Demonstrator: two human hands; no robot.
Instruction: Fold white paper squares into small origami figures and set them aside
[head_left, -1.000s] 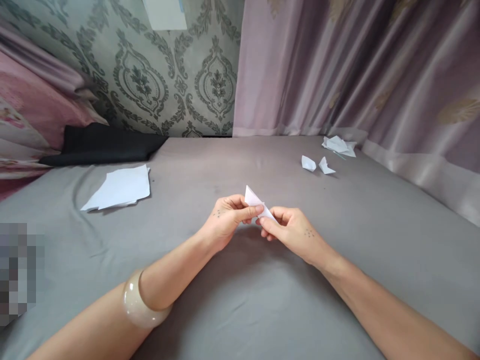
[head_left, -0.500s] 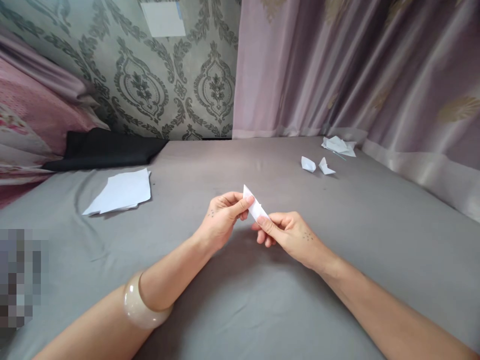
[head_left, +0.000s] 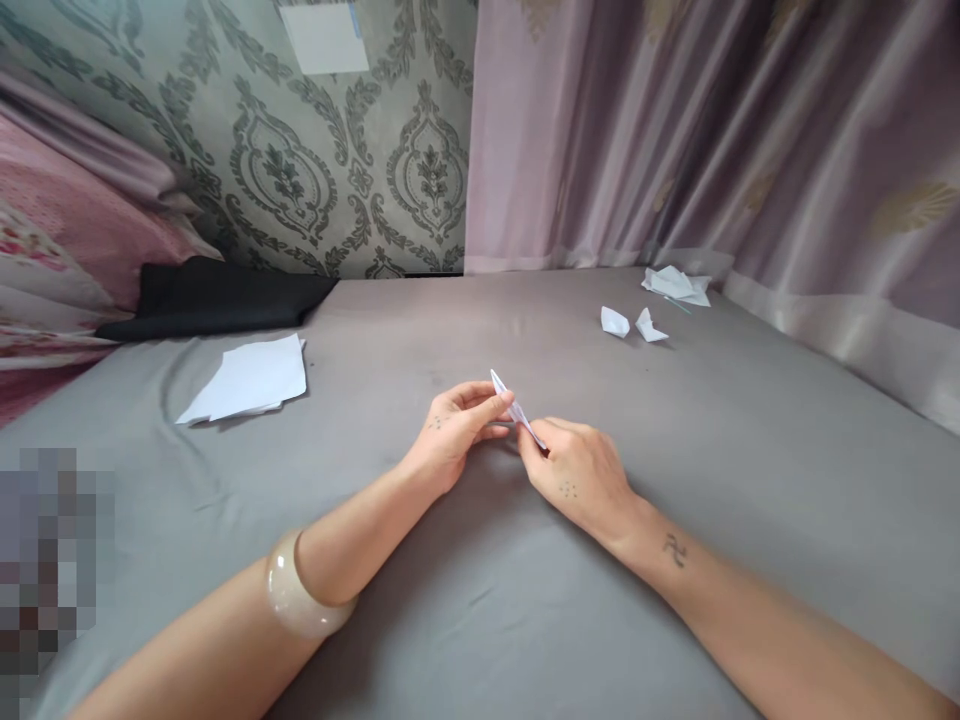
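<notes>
A small piece of folded white paper [head_left: 519,411] is held between both hands above the grey cloth, its narrow edge turned up and a pointed tip at the upper left. My left hand [head_left: 457,430] pinches its upper part between thumb and fingers. At the lower right end, my right hand [head_left: 577,470] grips it with the thumb and curled fingers, the back of that hand facing up. Parts of the paper are hidden behind the fingers.
White paper sheets [head_left: 247,378] lie in a stack at the left. Two small folded paper pieces, one boxy [head_left: 615,322] and one pointed [head_left: 651,327], sit at the far right before a white paper pile [head_left: 677,285]. Black cloth [head_left: 225,300] lies at the back left, on the grey sheet [head_left: 465,620].
My right hand has rolled over so its back shows more. The folded paper has turned from its flat face to a thin edge. My left hand keeps its pinch.
</notes>
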